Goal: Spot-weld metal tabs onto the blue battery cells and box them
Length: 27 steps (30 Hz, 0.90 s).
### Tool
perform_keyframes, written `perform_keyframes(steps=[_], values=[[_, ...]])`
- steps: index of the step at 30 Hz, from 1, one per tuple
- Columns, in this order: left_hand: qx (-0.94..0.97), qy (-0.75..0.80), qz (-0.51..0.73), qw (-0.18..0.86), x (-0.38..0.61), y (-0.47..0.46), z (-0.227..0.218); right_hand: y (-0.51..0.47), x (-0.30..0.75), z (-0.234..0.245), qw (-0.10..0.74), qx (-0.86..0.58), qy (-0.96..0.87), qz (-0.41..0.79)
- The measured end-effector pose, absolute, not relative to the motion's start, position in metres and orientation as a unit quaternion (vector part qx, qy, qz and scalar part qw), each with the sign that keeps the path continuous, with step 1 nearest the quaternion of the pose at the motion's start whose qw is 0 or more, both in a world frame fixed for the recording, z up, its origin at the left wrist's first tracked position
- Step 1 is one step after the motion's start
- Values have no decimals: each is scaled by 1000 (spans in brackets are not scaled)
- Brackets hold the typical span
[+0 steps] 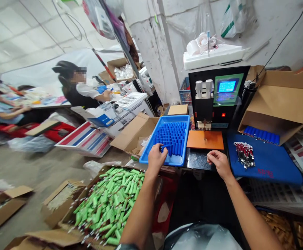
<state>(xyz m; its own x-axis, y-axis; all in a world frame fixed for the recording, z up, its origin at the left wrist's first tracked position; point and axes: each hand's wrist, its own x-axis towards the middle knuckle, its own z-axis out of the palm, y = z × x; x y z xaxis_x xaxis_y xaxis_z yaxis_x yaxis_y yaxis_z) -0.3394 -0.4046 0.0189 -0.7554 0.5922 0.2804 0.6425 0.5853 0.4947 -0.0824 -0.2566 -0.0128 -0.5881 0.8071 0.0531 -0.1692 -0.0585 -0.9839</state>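
My left hand (156, 158) is over the near left corner of a blue plastic tray (144, 157), its fingers closed on a blue cylindrical battery cell (165, 148). Many similar blue cells (173, 133) stand upright in that tray. My right hand (218, 162) is pinched in front of an orange plate (205, 140); what its fingertips hold is too small to make out. Behind the plate rises a black spot welding machine (205, 107) with a lit screen (226, 86). A bundle of red and black wire leads (244, 154) lies on a blue mat (268, 166) to the right.
Left of my legs, a carton holds many green-wrapped cells with leads (112, 201). An open cardboard box (278, 100) with blue cells stands at the right. Another open carton (136, 133) is beside the tray. A co-worker (76, 86) sits at a bench further left.
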Motion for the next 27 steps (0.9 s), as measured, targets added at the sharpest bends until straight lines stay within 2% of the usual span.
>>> perform_keyframes(steps=[3,7,10,16,22,27], values=[[-399,-817,-416,22,-325,-390,28,-255,-80,-12,389,-282,-556,678],[-466,-695,-529,-142,-296,-343,33,-253,-80,-7,421,-297,-531,673],[-492,-638,-549,-223,-275,-304,31,-248,-77,-4,445,-316,-517,660],[-514,-670,-497,-198,-251,-266,22,-233,-73,-2,478,-349,-496,635],[-506,-623,-538,-257,-249,-259,11,-212,-91,3,494,-363,-500,611],[-483,-625,-553,-265,-249,-254,-2,-195,-114,7,487,-360,-492,625]])
